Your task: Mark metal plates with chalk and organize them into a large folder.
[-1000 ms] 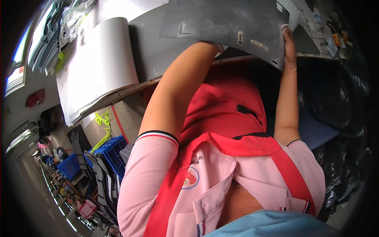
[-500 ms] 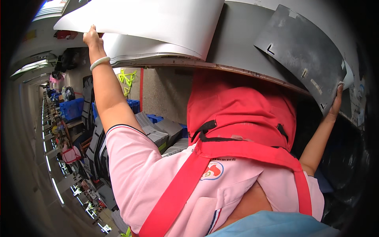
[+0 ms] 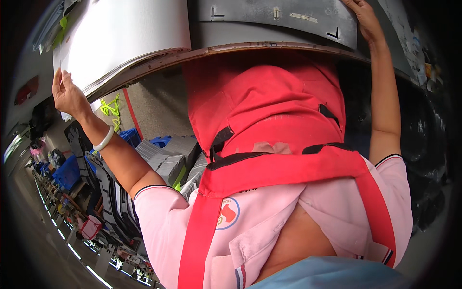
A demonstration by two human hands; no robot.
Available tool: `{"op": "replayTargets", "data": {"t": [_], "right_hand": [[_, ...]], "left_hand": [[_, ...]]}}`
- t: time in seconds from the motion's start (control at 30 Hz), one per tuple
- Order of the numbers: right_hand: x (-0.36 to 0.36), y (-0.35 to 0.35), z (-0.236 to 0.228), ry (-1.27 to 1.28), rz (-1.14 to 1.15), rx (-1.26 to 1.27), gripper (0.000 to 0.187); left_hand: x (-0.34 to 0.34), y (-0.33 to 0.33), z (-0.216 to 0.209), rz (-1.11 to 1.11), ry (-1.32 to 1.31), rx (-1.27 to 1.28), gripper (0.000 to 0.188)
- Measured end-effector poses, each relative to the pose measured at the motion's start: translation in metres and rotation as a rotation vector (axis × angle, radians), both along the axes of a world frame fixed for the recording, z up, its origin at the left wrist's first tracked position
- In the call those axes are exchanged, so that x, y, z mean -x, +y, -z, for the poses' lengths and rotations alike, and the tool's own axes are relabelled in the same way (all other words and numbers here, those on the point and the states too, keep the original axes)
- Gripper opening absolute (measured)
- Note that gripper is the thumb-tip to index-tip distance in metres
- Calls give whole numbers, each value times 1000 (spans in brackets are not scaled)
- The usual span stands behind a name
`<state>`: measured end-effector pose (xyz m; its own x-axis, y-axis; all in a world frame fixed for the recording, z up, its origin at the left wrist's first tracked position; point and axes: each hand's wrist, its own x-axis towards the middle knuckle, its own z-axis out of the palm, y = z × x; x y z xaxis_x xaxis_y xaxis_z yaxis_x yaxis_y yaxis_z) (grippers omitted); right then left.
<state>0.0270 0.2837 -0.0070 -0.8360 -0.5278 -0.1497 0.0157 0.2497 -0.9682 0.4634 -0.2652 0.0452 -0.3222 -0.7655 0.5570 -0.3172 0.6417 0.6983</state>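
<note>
My left hand (image 3: 70,94) is at the left edge of a stack of large white sheets (image 3: 130,38), thumb and finger closed on the edge of the top sheet. That sheet lies down over the stack. My right hand (image 3: 365,21) grips the right end of a dark grey flat panel (image 3: 255,14), its fingers bent over the panel. The panel has black L-shaped marks and pale strips along its near edge. It rests over a grey surface to the right of the white stack, and its far part runs out of the view.
The worn table edge (image 3: 260,46) curves in front of my red apron (image 3: 274,106). Below on the left are stacked grey pieces (image 3: 166,156), a blue crate (image 3: 67,172) and yellow-green strips (image 3: 110,107). Black plastic (image 3: 414,144) is at the right.
The white sheet has come down from its raised curve onto the stack, with my left hand lower. The grey panel has turned from a steep slant to nearly level, my right hand still on its end.
</note>
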Motion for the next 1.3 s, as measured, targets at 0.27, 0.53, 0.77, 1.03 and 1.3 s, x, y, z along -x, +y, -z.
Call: {"op": "replayTargets", "data": {"t": [0.27, 0.53, 0.77, 1.03, 1.3], "right_hand": [[28, -29, 11, 92, 15, -187, 11], [18, -30, -5, 58, -12, -200, 12], [12, -28, -4, 116, -73, -199, 13], [12, -23, 6, 87, -100, -170, 13], [9, -23, 1, 127, -134, -211, 16]], "left_hand": [[131, 234, 12, 876, -424, 120, 18], [146, 235, 34, 883, -694, 204, 19], [119, 244, 50, 847, -631, 200, 26], [112, 246, 54, 841, -631, 168, 25], [109, 248, 63, 828, -543, 188, 18]]}}
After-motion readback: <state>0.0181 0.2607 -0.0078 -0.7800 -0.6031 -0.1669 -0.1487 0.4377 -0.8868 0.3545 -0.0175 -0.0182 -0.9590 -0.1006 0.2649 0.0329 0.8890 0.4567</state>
